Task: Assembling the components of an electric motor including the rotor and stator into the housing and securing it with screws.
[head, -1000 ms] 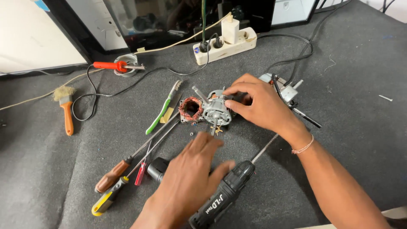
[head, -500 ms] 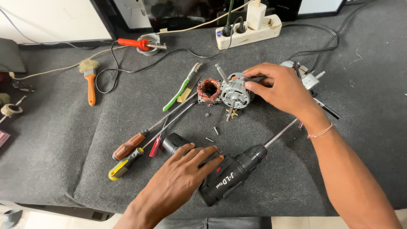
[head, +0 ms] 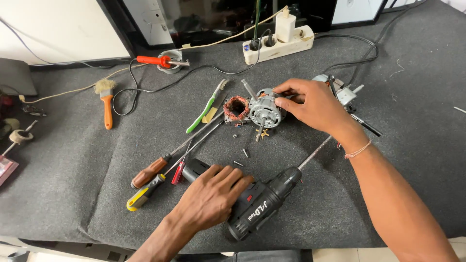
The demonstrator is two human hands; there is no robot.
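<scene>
Half a second earlier the left hand had lain flat by the cordless drill; now its fingers had curled down over the drill's black handle, closed on it though not yet lifting. Its long bit pointed up-right, toward the work. The right hand had kept its place, fingertips pinched on the small electric motor in the middle of the grey mat, seemingly steadying it. A copper-wound stator lay just beside it, loose screws scattered below, two screwdrivers near the drill. The palm hid the drill's trigger, and the parts behind the right hand were too covered to identify.
</scene>
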